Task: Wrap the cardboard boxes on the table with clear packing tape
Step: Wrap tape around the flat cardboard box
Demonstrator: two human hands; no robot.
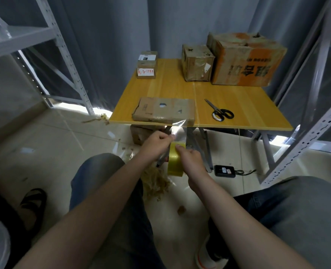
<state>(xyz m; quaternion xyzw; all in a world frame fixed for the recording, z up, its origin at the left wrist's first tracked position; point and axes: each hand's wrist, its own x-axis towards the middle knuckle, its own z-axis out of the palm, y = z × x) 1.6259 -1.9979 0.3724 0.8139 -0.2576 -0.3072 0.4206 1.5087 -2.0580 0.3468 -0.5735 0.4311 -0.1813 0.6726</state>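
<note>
A flat cardboard box (163,111) lies at the near left edge of the yellow table (238,105). A strip of clear tape (179,128) runs from its front right corner down to a yellowish tape roll (175,162) held below the table edge. My right hand (191,158) grips the roll. My left hand (157,141) pinches the tape strip just above the roll. Three more boxes stand at the back: a small labelled box (146,65), a medium box (197,63) and a large orange-printed box (244,60).
Black-handled scissors (220,111) lie on the table right of the flat box. Metal shelving frames stand on the left (63,55) and right (316,117). On the floor lie a black device (224,171), crumpled tape scraps (156,181) and another box (141,133) under the table.
</note>
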